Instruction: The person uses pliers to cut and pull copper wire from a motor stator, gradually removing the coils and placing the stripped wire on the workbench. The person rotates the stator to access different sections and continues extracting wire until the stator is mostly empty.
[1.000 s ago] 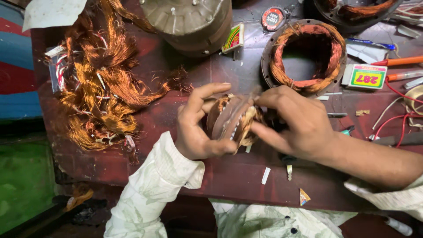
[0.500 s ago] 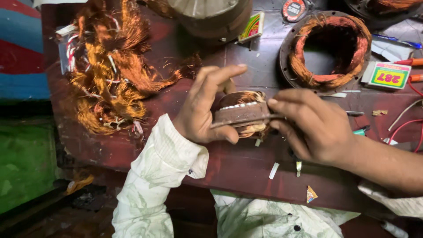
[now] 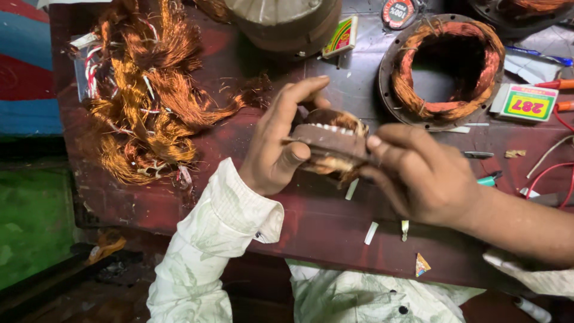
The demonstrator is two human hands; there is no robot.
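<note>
Dark red and scuffed, the surface (image 3: 179, 197) carries our work, with a green floor at nine o'clock below its edge. We hold one small motor stator (image 3: 330, 146) just above the middle of the surface, between both hands. It lies on its side, its long axis running from nine to three o'clock, its brown iron band facing us and copper winding bulging at twelve and six. Our left hand (image 3: 276, 149) wraps its nine o'clock end, thumb pressed on the band and fingers curled over the top. Our right hand (image 3: 424, 176) closes on its three o'clock end, fingertips pinching the band.

At ten o'clock lies one tangled heap of stripped copper wire (image 3: 140, 96). At one o'clock sits one larger stator ring (image 3: 445, 69) wound with copper. We count two small printed boxes, one (image 3: 342, 36) at twelve and one (image 3: 527, 103) at two. Three white paper slips (image 3: 371, 232) lie near six o'clock.
</note>
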